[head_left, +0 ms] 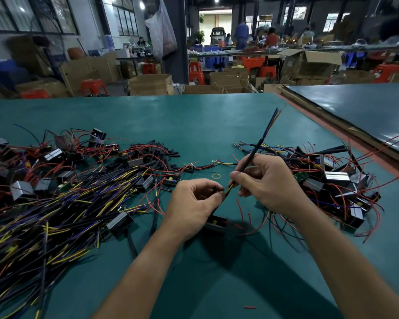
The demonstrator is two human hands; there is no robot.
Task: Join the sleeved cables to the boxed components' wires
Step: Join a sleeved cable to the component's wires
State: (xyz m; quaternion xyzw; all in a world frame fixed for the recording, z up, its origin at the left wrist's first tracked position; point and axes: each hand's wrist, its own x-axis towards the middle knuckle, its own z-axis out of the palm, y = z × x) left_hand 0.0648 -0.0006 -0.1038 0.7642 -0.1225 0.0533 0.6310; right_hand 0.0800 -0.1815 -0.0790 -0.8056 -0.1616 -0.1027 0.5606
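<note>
Sleeved cable between wire heap and boxed components

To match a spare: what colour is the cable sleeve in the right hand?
The sleeve is black, clearest in the head view.

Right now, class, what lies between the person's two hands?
In the head view, yellow wire ends of the cable span the gap from left hand to right hand; a rubber band lies just beyond.
</note>
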